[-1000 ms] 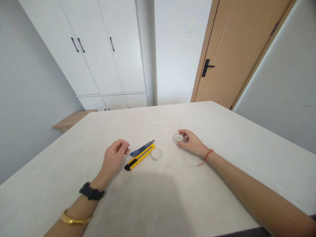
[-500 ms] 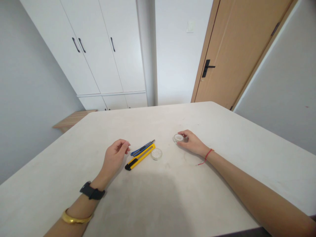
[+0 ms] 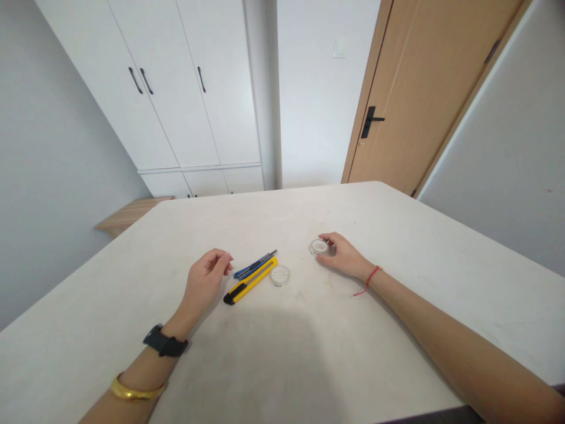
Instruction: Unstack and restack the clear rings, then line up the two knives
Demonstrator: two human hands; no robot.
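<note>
My left hand (image 3: 203, 277) rests on the pale table (image 3: 132, 282) with its fingers loosely curled, holding nothing. Just right of it lie a yellow utility knife (image 3: 250, 281) and a blue utility knife (image 3: 255, 265), side by side and touching or nearly so. A small round clear reel (image 3: 279, 275) lies flat beyond them. My right hand (image 3: 343, 257) has its fingertips on a second round reel (image 3: 318, 247), which sits on the tabletop and is partly covered by the fingers.
The table's far edge runs below white cabinets (image 3: 194, 100) and a wooden door (image 3: 415, 88) with a black handle. A wooden shelf (image 3: 132, 213) juts from the left wall. I wear a black watch, a gold bangle and a red string bracelet.
The camera view has shifted slightly. My hands, the knives and the reels stay in nearly the same places on the table.
</note>
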